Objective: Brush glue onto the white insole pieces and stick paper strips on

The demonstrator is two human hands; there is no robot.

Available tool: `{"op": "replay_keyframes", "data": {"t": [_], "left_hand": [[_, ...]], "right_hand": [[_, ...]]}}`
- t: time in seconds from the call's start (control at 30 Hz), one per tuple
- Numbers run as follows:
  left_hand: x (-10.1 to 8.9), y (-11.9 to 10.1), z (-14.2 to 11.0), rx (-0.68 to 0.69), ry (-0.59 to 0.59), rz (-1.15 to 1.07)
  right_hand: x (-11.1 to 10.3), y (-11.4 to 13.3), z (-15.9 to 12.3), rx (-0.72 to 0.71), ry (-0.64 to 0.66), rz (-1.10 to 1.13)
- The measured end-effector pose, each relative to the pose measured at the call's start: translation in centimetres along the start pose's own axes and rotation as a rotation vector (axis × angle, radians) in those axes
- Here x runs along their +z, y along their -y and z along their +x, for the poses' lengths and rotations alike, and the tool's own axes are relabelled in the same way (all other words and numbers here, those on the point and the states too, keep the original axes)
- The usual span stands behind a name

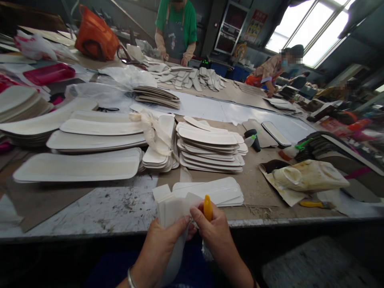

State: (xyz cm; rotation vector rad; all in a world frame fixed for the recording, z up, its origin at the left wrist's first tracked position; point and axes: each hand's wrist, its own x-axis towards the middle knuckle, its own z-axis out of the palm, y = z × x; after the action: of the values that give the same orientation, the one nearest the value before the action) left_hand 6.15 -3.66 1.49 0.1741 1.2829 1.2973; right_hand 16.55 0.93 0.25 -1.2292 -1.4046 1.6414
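My left hand is closed around a small bundle of white insole-shaped pieces, held upright over the table's near edge. My right hand is closed on a yellow-handled tool, with its thumb and fingertips touching the bundle's right edge. Just beyond my hands a short stack of the same white pieces lies flat on the table. A bracelet shows on my left wrist.
Stacks of white insoles and long white sheets cover the worktable. A glue-stained container and a yellow tool lie at right. An orange bag sits far left. Two people work at the far side.
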Motion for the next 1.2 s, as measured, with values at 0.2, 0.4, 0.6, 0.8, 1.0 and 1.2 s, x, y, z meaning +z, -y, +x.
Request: {"op": "replay_keyframes", "data": {"t": [0.2, 0.4, 0.6, 0.8, 1.0, 1.2], "left_hand": [[-1.6, 0.4, -0.2, -0.128, 0.054, 0.091], [-3.9, -0.8, 1.1, 0.021, -0.234, 0.311], [-3.7, -2.3, 3.0, -0.039, -0.091, 0.543], [-3.4, -3.1, 4.1, -0.129, -0.024, 0.543], [-3.6, -3.7, 5.0, -0.164, -0.029, 0.551], [-4.3, -4.4, 5.2, -0.170, 0.023, 0.542]], "right_hand": [[-1.3, 0.2, -0.3, 0.168, -0.061, 0.073], [-6.0, 3.1, 0.4, 0.224, -0.017, -0.079], [-6.1, 5.8, 3.3, 0.058, 0.360, -0.680], [-3.4, 6.7, 6.3, -0.036, 0.607, -1.225], [-1.8, 7.0, 8.6, -0.054, 0.747, -1.350], [-1.0, 6.5, 10.3, -0.082, 0.821, -1.321]]}}
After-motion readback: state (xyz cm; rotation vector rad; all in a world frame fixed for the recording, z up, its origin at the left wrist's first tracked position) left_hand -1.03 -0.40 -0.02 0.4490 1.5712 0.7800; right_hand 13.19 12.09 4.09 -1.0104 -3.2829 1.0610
